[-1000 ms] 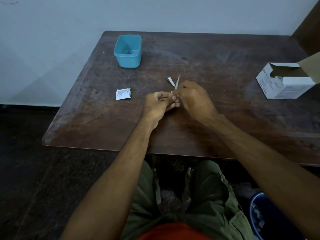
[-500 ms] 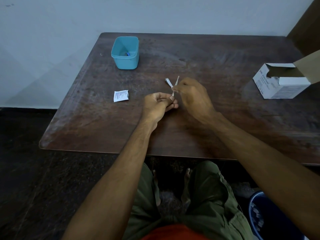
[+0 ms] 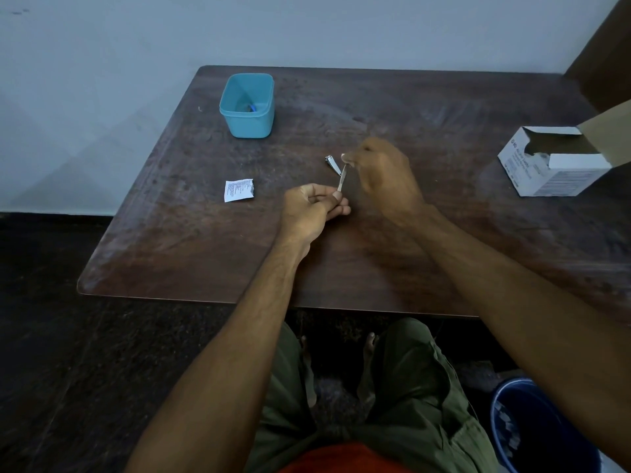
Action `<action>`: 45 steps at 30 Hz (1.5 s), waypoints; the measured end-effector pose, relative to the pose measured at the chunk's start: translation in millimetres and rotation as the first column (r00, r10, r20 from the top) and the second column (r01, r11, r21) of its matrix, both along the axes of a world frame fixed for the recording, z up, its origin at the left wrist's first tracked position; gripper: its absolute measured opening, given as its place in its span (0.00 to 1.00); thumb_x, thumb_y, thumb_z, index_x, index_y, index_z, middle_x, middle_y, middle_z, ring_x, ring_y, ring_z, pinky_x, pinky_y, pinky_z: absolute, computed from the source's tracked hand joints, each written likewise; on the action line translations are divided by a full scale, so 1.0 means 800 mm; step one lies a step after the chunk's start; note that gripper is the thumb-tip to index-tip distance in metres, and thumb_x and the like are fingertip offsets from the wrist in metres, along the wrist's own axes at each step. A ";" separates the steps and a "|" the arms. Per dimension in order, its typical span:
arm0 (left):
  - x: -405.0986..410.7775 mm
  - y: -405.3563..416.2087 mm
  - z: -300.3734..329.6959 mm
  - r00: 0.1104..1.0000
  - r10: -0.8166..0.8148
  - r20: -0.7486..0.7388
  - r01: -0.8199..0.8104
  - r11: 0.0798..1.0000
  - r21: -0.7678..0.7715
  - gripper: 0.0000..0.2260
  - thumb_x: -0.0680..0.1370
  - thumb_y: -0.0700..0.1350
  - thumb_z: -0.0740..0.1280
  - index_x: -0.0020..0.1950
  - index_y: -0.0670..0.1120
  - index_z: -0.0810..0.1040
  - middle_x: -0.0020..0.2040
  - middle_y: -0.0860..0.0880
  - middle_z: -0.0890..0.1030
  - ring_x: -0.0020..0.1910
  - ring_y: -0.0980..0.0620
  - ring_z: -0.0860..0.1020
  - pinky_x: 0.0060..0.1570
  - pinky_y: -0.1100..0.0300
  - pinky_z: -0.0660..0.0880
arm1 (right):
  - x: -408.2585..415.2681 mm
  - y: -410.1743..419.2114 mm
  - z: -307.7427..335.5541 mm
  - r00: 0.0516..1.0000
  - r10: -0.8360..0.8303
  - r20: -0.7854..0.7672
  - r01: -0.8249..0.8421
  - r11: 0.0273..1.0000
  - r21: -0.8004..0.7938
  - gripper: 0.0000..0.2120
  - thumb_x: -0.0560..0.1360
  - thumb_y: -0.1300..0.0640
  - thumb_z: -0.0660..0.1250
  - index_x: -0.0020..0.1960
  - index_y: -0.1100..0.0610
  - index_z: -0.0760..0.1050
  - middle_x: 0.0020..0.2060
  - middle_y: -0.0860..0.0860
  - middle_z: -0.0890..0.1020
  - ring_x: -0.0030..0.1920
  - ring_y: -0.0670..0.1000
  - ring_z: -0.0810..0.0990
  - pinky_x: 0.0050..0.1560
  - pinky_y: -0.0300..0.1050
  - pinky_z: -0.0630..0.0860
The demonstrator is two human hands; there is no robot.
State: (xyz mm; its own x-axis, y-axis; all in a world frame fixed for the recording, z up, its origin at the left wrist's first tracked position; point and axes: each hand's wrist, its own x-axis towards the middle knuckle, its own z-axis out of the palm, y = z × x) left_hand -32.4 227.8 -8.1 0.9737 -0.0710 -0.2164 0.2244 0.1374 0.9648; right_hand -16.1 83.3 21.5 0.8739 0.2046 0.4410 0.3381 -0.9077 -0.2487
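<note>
Two sets of fingers clamp the slim silver metal nail clipper (image 3: 340,181): left hand (image 3: 309,208) low, right hand (image 3: 386,172) high; stroke steadily.

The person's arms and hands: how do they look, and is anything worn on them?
The left arm and the right arm are bare to the picture's edge; no sleeve shows. The left hand and the right hand wear no glove, and no ring, watch or bracelet shows. Dim light hides small marks.
</note>
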 end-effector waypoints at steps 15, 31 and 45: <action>0.000 -0.001 -0.003 1.000 0.007 0.022 -0.008 1.000 0.016 0.01 0.77 0.33 0.67 0.46 0.36 0.78 0.37 0.42 0.82 0.32 0.53 0.83 0.38 0.67 0.79 | 0.009 -0.003 -0.001 0.999 -0.045 -0.004 0.045 0.998 -0.035 0.13 0.77 0.66 0.61 0.59 0.60 0.79 0.50 0.59 0.79 0.52 0.60 0.76 0.44 0.51 0.73; -0.005 -0.013 -0.028 0.918 0.239 0.316 -0.317 0.921 0.225 0.03 0.77 0.38 0.68 0.45 0.44 0.81 0.37 0.50 0.84 0.34 0.55 0.84 0.33 0.67 0.77 | -0.011 0.008 -0.003 0.996 -0.064 -0.061 0.055 0.988 -0.141 0.13 0.76 0.64 0.60 0.59 0.60 0.76 0.53 0.57 0.75 0.55 0.59 0.71 0.46 0.54 0.75; -0.001 -0.005 -0.014 0.982 0.148 0.116 -0.148 0.989 -0.005 0.05 0.78 0.35 0.66 0.45 0.42 0.80 0.35 0.47 0.84 0.35 0.53 0.84 0.39 0.66 0.79 | -0.010 0.010 0.001 0.997 -0.048 -0.063 0.069 0.915 0.398 0.10 0.76 0.64 0.64 0.52 0.58 0.82 0.46 0.54 0.83 0.48 0.53 0.81 0.50 0.49 0.77</action>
State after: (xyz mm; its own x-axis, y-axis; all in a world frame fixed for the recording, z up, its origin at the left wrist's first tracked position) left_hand -32.9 223.5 -19.6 0.9919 0.0767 -0.1012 0.0882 0.1567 0.9837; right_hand -23.8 91.5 22.0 0.9022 -0.0314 0.4302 0.2650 -0.7466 -0.6103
